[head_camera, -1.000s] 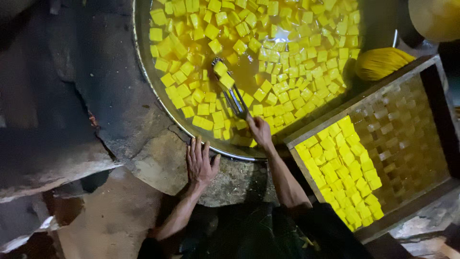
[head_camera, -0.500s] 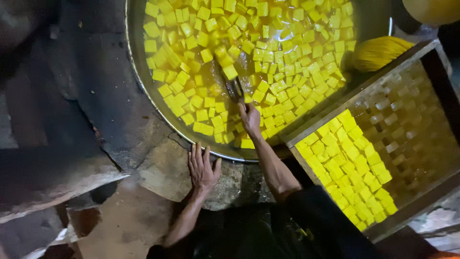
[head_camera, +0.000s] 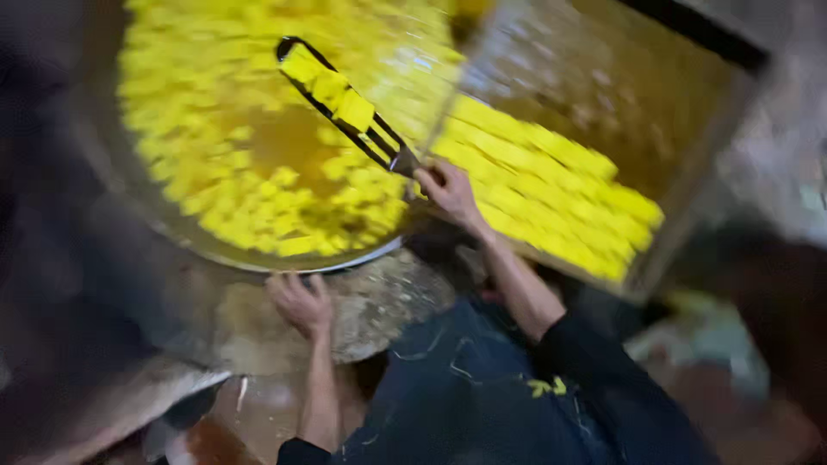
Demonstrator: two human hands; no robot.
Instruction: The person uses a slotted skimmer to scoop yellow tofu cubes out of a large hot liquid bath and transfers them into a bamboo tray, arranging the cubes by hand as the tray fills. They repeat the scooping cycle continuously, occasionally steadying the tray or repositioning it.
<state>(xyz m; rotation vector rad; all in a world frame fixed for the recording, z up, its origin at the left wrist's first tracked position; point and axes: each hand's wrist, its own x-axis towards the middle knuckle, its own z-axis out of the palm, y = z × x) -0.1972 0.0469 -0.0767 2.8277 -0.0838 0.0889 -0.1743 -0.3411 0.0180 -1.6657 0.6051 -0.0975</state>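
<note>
Right hand (head_camera: 450, 191) closed in a tight grip on the handle end of a dark wire skimmer (head_camera: 345, 108), fingers wrapped round it. Skimmer held out over the big round pan (head_camera: 258, 254), tilted up and away, carrying a short row of yellow cubes (head_camera: 330, 86) on its frame, clear of the liquid. Below it, more yellow cubes floating in amber liquid (head_camera: 284, 142), crowded toward the pan's rim.

Left hand (head_camera: 301, 301) spread flat, fingers apart, holding nothing, pressed on the rough stone ledge (head_camera: 379, 301) just under the pan's near rim.

Just right of the skimmer hand, a wooden-framed tray (head_camera: 689, 215) set at an angle, its near part packed with rows of yellow cubes (head_camera: 551, 198), its far part bare mesh. Tray corner close beside the pan's edge, near the wrist. Dark sleeves (head_camera: 586, 344) and dark blue clothing low in view. Whole view blurred, so fine detail of the fingers hard to tell.
</note>
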